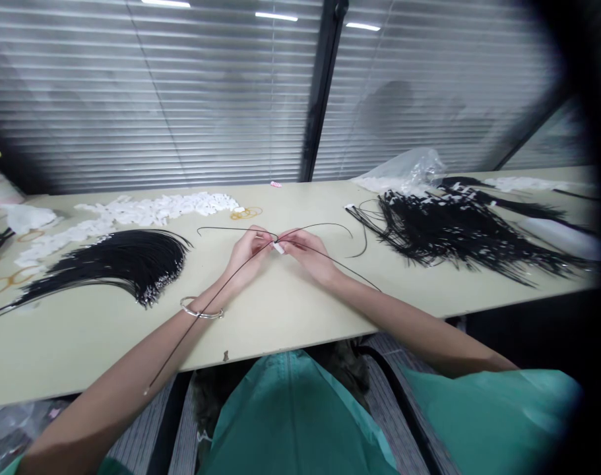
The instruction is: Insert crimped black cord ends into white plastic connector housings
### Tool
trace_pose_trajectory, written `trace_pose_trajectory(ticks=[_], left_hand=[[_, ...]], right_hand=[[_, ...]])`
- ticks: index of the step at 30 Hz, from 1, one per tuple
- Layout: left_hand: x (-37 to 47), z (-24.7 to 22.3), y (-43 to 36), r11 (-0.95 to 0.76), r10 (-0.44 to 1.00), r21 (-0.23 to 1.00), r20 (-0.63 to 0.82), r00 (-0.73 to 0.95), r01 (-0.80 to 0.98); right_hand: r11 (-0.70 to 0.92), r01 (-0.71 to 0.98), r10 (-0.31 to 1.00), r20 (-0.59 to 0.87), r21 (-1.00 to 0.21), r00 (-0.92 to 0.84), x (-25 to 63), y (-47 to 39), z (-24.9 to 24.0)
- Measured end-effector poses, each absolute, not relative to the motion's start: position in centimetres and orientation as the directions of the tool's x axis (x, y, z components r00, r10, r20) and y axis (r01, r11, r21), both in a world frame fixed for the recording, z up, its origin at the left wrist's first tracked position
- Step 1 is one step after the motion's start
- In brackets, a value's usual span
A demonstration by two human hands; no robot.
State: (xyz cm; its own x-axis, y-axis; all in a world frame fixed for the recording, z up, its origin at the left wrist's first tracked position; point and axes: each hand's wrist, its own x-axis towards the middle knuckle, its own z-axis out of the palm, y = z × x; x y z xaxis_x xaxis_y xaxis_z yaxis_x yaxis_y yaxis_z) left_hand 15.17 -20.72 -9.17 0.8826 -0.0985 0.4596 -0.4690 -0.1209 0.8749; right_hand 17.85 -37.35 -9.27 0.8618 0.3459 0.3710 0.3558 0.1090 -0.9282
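Tabletop (300, 320): left hand (245, 256) and right hand (311, 256) partly hide black cords (225, 228).

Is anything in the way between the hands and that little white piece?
Nothing I can see: the left hand and right hand meet at the white piece, where thin black wires spread out.

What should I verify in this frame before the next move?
1. Left hand pinching the thin black cords: ok, fingertips closed on them.
2. Right hand at the same spot: ok, its fingertips meet the left's.
3. Small white piece fastened to the cords: cannot tell, though it shows at the fingertips.
4. Cords clear of the arms: not ok, one crosses the left forearm in this view.
5. Left cord bundle separate from right cord pile: ok, hands are between them.
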Motion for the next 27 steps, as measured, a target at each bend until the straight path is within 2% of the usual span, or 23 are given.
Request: trace_pose_trajectory(ticks=[9,18,22,27], left_hand=[[14.77,-8.88,-20.53,-0.218,-0.164,0.826,0.495,0.853,-0.521],[15.47,-9.37,-20.33,-0.060,-0.182,0.908,0.399,0.899,-0.415],[15.27,-8.98,-20.39,-0.061,-0.171,0.933,0.340,0.925,-0.354],[14.99,-8.66,-20.64,-0.053,-0.171,0.940,0.324,0.931,-0.337]], right_hand=[[0.145,0.378,0.405,0.403,-0.914,0.820,17.78,-37.53,-9.23],[0.105,0.400,0.390,0.408,-0.910,0.825,18.06,-37.59,-9.41],[0.026,0.459,0.368,0.435,-0.888,0.822,18.12,-37.63,-9.34],[0.008,0.456,0.308,0.436,-0.890,0.845,17.88,-37.31,-9.34]])
